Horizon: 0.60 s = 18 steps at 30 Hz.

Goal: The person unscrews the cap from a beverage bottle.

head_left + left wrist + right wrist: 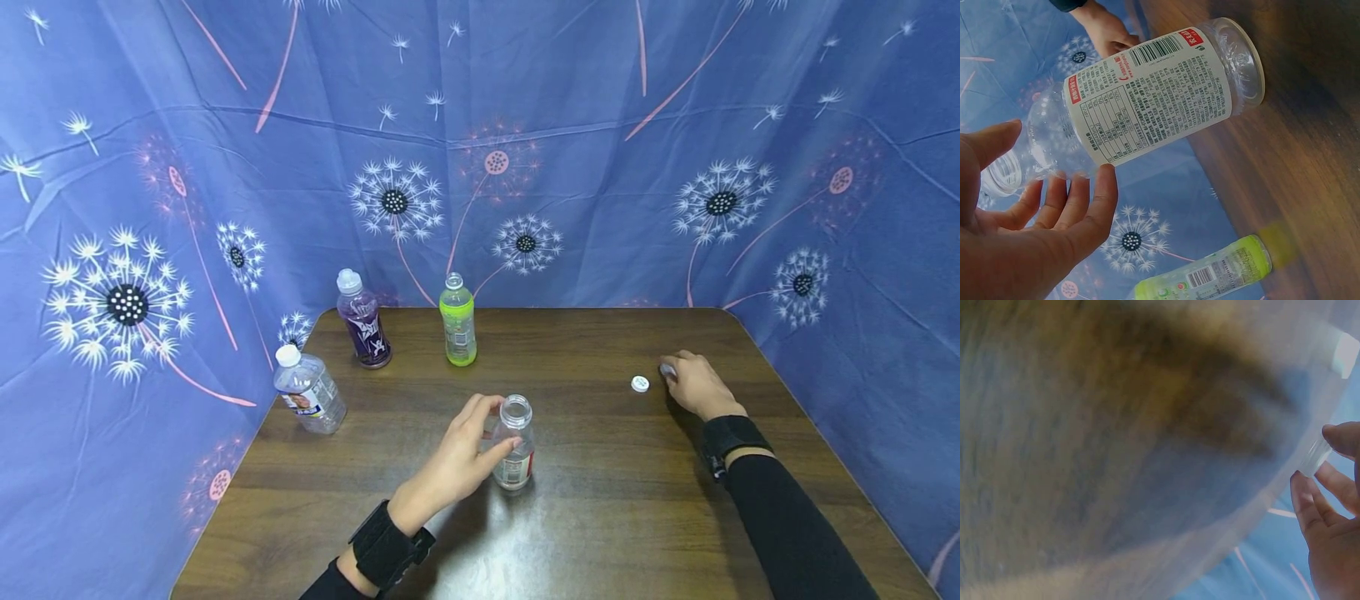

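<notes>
A clear plastic bottle (515,467) with a printed label stands upright on the table, its mouth uncapped. My left hand (456,460) holds it around the shoulder, thumb on the near side and fingers behind. The left wrist view shows the fingertips at the bottle's upper part and the label's small print. Far to the right, my right hand (697,385) is low over the table and pinches a pale bottle cap (1316,456) between thumb and fingers. Just left of that hand lies a white bottle cap (640,383).
A capped purple bottle (364,329) and an uncapped green-tinted bottle (459,329) stand at the back of the wooden table (600,517). At the left edge is a clear bottle (311,396) with a white cap. Blue patterned cloth (600,167) surrounds the table.
</notes>
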Each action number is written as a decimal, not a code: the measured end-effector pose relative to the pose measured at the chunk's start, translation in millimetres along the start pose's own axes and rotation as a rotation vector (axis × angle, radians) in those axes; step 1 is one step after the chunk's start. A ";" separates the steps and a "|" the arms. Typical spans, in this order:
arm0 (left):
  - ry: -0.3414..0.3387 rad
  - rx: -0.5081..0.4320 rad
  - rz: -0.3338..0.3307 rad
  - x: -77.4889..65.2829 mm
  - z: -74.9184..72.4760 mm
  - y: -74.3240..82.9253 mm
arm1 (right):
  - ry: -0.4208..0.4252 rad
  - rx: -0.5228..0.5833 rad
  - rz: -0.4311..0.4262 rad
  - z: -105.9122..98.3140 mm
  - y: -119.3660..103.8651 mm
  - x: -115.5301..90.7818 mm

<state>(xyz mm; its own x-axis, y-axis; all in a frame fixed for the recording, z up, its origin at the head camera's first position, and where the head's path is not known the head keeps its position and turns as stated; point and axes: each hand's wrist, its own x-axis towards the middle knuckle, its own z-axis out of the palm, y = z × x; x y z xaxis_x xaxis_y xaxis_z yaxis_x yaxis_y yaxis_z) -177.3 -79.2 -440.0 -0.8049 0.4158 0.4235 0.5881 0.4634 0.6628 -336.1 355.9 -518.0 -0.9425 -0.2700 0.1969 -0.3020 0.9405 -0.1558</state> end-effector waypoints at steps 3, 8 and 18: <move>-0.004 -0.010 -0.004 -0.3 0.5 -1.6 | 0.015 0.007 -0.015 -8.1 -4.7 -0.7; -0.012 -0.016 -0.003 -0.3 0.2 -3.4 | 0.033 0.035 -0.045 -22.9 -13.5 -0.4; -0.018 -0.039 -0.020 -0.3 1.6 -3.6 | 0.094 0.090 -0.194 -51.9 -43.1 5.0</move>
<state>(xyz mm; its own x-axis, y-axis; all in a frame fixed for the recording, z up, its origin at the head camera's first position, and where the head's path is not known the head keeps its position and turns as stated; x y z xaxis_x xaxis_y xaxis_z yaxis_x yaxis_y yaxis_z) -179.1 -79.8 -443.5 -0.8146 0.4211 0.3988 0.5681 0.4409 0.6949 -320.3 324.7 -460.1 -0.8494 -0.4196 0.3202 -0.4918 0.8494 -0.1915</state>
